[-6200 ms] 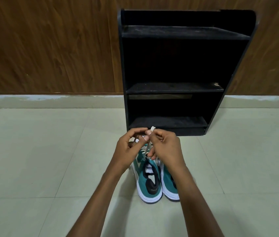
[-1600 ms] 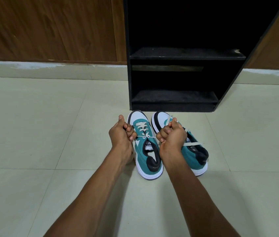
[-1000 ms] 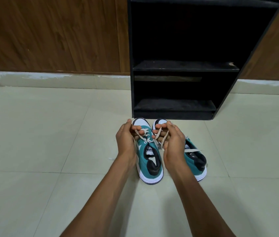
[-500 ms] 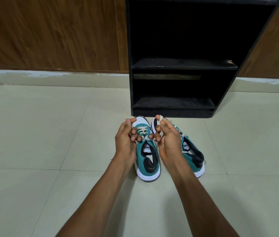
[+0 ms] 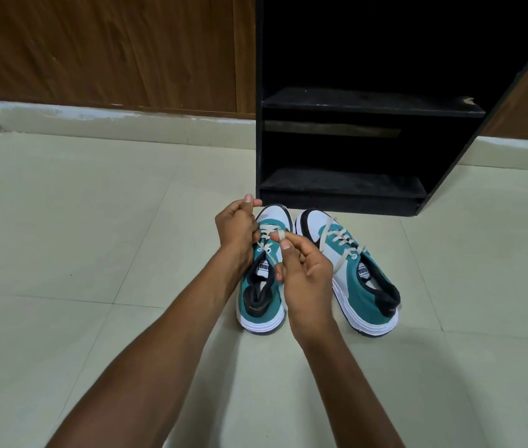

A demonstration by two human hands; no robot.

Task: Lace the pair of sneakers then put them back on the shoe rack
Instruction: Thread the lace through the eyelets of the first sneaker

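Note:
Two teal and white sneakers stand on the floor, toes toward the black shoe rack [image 5: 346, 189]. Over the left sneaker [image 5: 261, 302], my left hand [image 5: 238, 229] is closed on one end of its cream lace [image 5: 267, 240]. My right hand [image 5: 303, 270] has the other lace end looped over its index finger and pinched. The right sneaker [image 5: 366, 286] lies angled out to the right with its lace threaded and loose ends draped over it; neither hand touches it.
The rack's two lower shelves [image 5: 369, 103] hold nothing and its upper part is dark. A brown wooden wall [image 5: 110, 50] runs behind it above a pale skirting. Beige floor tiles [image 5: 62, 237] spread to both sides of the sneakers.
My hands pulled the left sneaker's lace ends apart, came together over its tongue, and now my right hand has dropped nearer me with a lace loop around its finger.

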